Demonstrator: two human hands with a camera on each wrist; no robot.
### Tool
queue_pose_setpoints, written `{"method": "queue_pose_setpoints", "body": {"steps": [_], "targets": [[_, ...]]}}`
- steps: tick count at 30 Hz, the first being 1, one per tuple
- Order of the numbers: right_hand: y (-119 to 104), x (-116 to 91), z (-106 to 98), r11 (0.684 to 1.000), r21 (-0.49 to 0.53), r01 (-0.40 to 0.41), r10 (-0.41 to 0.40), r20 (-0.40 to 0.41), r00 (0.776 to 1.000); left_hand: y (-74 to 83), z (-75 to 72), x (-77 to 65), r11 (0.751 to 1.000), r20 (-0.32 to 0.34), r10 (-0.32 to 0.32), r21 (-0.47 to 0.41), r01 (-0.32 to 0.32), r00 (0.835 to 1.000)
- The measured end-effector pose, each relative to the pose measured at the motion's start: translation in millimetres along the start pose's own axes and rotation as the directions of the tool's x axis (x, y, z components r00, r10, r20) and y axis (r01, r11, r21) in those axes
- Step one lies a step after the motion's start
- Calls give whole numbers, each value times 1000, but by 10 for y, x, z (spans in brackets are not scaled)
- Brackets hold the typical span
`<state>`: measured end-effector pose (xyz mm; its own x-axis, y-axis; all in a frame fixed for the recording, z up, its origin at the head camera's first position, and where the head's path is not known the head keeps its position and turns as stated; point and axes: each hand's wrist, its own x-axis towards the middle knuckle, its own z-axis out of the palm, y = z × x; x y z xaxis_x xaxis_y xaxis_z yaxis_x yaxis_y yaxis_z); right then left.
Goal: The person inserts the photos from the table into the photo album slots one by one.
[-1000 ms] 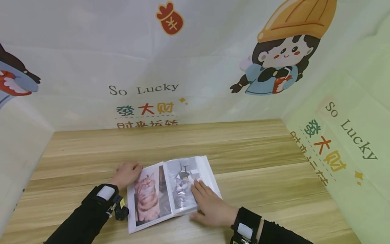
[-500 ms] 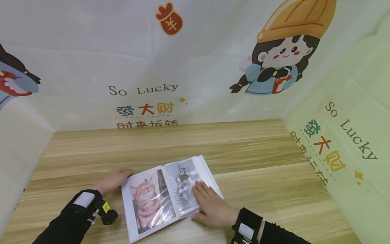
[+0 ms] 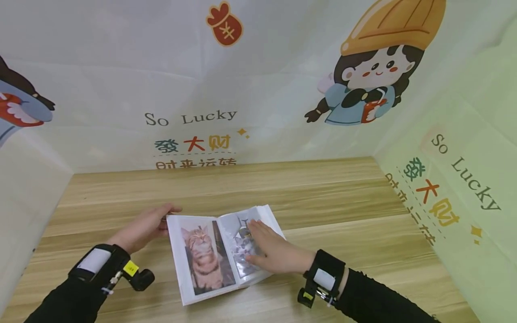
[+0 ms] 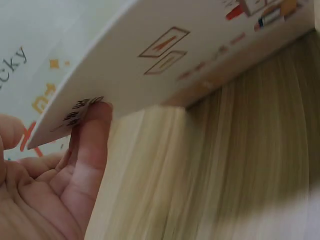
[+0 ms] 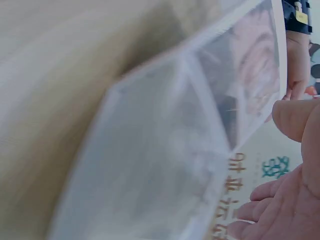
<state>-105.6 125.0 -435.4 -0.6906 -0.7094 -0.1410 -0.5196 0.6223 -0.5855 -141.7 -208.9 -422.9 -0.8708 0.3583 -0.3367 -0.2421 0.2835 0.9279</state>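
Note:
A photo album lies spread on the wooden table, a ginger cat photo on its left page and a grey, partly covered photo on its right. My left hand holds the album's upper left corner. In the left wrist view the raised cover shows its printed outer face, with a digit against it and other fingers on the far side. Over the right page is my right hand, fingers straight. The right wrist view shows its fingers apart from the blurred page.
The wooden table extends around the album. White printed cloth walls stand behind it and at both sides. Each wrist wears a black strap with a small camera.
My left hand has gone from the page's left edge to the upper left corner, and the left side has shifted and lifted. My right hand has moved up slightly over the page.

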Motion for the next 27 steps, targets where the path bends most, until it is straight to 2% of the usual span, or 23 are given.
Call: {"method": "queue_pose_setpoints", "body": {"steps": [6, 11, 14, 17, 21, 27], "targets": [[-154, 164, -294, 990, 140, -10, 7, 22, 1000, 155, 167, 70, 988, 40, 54, -148, -47, 998], [-260, 268, -446, 972, 234, -13, 9, 22, 1000, 170, 350, 142, 981, 58, 75, -183, -63, 995], [-309, 308, -505, 960, 279, -32, 24, 31, 999, 148, 456, 171, 987, 64, 69, -152, -58, 996], [-346, 347, -552, 945, 326, -33, 24, 31, 999, 117, 558, 199, 995, 74, 64, -76, -58, 995], [-378, 368, -602, 917, 397, -43, 30, 40, 999, 71, 681, 232, 999, 54, 45, 27, -46, 998], [-401, 341, -664, 885, 459, -74, 51, 62, 997, -20, 833, 291, 998, 24, 24, 64, -25, 999]]}}
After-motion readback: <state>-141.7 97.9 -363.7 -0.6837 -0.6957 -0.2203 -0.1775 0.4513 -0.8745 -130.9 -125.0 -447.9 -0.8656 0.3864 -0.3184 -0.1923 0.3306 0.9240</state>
